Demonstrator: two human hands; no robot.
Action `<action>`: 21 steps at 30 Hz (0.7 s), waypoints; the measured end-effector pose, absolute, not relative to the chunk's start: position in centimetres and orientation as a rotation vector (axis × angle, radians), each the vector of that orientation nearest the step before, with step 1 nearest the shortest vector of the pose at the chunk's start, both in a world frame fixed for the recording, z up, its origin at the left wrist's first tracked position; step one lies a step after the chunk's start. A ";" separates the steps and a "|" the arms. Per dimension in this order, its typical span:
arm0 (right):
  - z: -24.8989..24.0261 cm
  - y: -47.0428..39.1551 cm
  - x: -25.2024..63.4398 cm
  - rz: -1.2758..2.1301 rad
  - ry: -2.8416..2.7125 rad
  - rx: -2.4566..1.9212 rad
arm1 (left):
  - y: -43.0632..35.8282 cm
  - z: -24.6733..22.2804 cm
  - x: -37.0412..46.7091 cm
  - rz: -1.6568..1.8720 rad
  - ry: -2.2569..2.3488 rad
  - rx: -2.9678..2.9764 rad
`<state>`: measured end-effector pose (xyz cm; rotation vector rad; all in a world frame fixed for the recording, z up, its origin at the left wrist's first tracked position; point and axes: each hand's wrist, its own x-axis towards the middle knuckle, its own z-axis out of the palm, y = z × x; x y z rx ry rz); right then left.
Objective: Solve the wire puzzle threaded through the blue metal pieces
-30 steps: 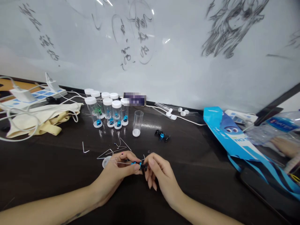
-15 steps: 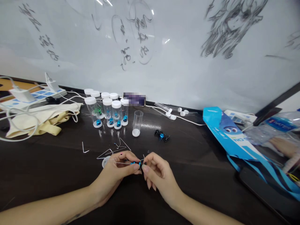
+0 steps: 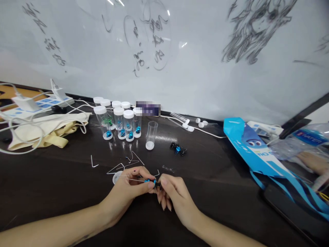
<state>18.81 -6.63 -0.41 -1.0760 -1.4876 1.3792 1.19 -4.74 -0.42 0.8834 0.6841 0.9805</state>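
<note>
Whiteboard [image 3: 195,85] and worktop [image 3: 210,178]: small piece under work at both hands

The whiteboard, marked with handwriting and a drawn figure, stands behind the dark worktop. At the right side lies a blue printed bag [image 3: 236,137]; at the left side, a pale cloth bag [image 3: 48,125] rests beneath loose white cables.

Both hands meet at the near middle of the worktop. The left hand [image 3: 123,188] is closed, thumb against fingers, on the blue portion of a blue-and-black piece [image 3: 149,181]. The right hand [image 3: 180,199] has its fingertips drawn together on the black end, partly covering it. Whether the two portions are joined cannot be determined. In this reviewer's judgement, the two-ended hold steadies the piece, and a slack grip on either side could let it tilt.

Several capped clear tubes [image 3: 129,123] stand grouped beyond the left hand, some containing blue or green parts. One separate clear tube [image 3: 151,132] stands upright to their right, its white end down, with no contents seen. To the right of that tube lies a loose cluster of black and blue parts [image 3: 178,149].

Finer items: a slim metal rod [image 3: 136,179] runs from the left hand towards the blue portion. Bent thin rods [image 3: 132,161] lie just beyond that hand.
</note>
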 end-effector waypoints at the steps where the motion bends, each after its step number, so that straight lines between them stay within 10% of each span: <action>1: -0.4 -6.7 18.8 1.374 -1.484 -1.073 | -4.7 -0.4 1.2 0.984 0.682 0.881; 21: 0.1 -6.7 18.9 1.417 -1.492 -1.038 | -4.9 -0.1 1.1 0.985 0.671 0.886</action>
